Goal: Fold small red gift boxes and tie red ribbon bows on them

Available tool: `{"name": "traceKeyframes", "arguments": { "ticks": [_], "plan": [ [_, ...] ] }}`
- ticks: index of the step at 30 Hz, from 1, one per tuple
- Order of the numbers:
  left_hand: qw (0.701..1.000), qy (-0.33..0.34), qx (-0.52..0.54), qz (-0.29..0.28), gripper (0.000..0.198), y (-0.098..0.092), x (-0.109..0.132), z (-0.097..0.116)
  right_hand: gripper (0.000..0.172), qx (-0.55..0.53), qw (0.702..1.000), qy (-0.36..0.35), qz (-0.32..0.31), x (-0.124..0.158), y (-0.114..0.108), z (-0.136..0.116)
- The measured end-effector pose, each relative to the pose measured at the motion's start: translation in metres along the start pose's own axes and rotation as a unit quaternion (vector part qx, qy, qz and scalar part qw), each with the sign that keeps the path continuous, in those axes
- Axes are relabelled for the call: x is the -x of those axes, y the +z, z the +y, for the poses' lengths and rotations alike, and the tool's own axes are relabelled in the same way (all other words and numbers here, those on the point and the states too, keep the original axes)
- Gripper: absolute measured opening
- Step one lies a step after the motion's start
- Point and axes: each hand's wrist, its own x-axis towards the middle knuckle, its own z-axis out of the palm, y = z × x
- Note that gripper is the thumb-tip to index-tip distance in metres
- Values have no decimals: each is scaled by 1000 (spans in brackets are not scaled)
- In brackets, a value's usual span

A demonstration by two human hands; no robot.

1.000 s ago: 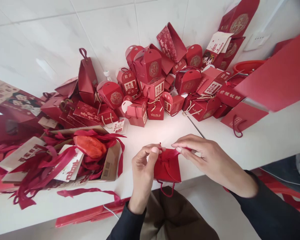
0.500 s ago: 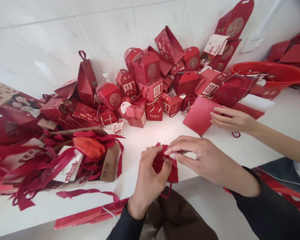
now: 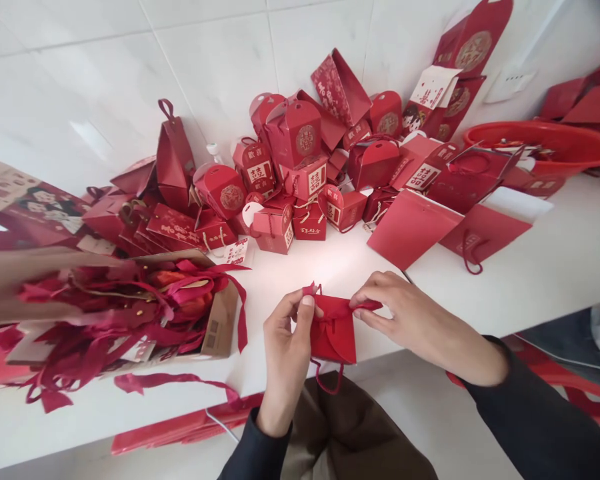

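Observation:
A small red gift bag (image 3: 341,347) sits at the table's front edge, with a cord handle (image 3: 330,385) hanging from its lower side. A red ribbon (image 3: 332,311) runs across its upper part and looks knotted near the middle. My left hand (image 3: 289,353) pinches one end of the ribbon between thumb and fingers, at the bag's left side. At the right side my right hand (image 3: 413,317) is closed on the other end. Left of my hands stands a cardboard box (image 3: 219,328) full of loose red ribbons (image 3: 93,343) and printed cards.
Many red gift boxes (image 3: 294,137) are heaped along the tiled wall. Two larger red bags (image 3: 414,230) lie to the right, before a red basin (image 3: 575,143). Another person's blurred arm (image 3: 25,283) reaches over the cardboard box. A loose ribbon (image 3: 177,383) trails along the front edge.
My hands have moved apart, drawing the ribbon ends outward and showing the bag's front. The other person's hand has left the large red bag at right; a blurred arm now appears at left.

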Motion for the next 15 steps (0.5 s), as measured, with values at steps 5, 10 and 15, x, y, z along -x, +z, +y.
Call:
{"name": "traceKeyframes", "arguments": {
  "ticks": [5,10,15],
  "plan": [
    [1000,2,-2,7,25,0,2,1,21,20,999,-14,21,0,8,5],
    [1000,6,-5,2,22,-1,2,0,21,42,998,-36,28,2,6,2],
    [999,4,6,45,25,1,2,-4,11,41,998,-41,15,5,3,-1]
  ]
}}
